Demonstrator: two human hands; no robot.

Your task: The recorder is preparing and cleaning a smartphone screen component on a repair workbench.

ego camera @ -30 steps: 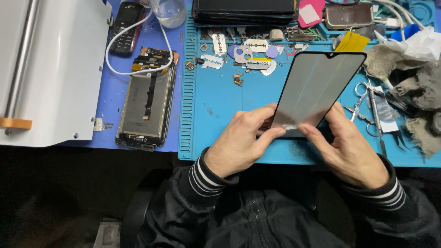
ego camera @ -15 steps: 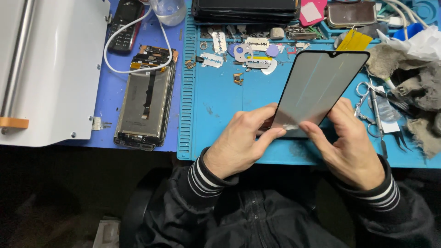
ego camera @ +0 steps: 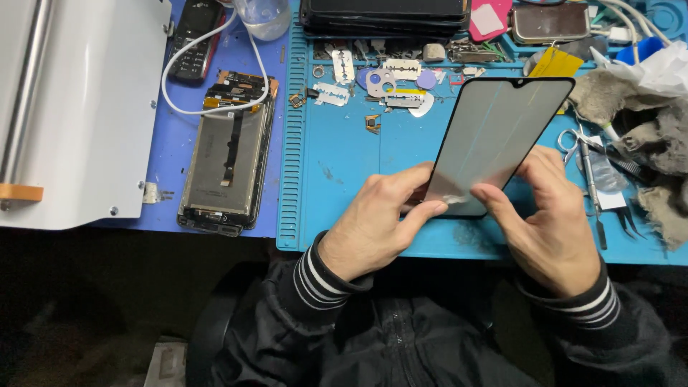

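- Carefully, a person's left hand (ego camera: 380, 218) and right hand (ego camera: 548, 215) pinch the lower end of a phone screen glass panel (ego camera: 498, 136), held tilted above the blue work mat (ego camera: 344, 154), its notched top edge pointing away from the body.
- Both hands are partly closed: the left thumb and forefinger grip the panel's bottom left corner, while the right thumb presses on the face near the bottom edge, with the other fingers curled behind it.
- Doing this well appears to call for a light grip by the edges only, since thin glass is likely to flex or crack under thumb pressure, and fingertips on the face could leave marks.
- Just beyond the panel lie loose razor blades (ego camera: 342, 79) and small metal parts, close enough to scratch the glass if it is lowered flat there.
- To the right, scissors (ego camera: 573, 140), tweezers and grey rags (ego camera: 645, 122) crowd the mat's edge near the right hand.
- Well to the left, an opened phone body (ego camera: 226, 168) lies face down under a white cable (ego camera: 215, 72), beside a white machine housing (ego camera: 86, 107).
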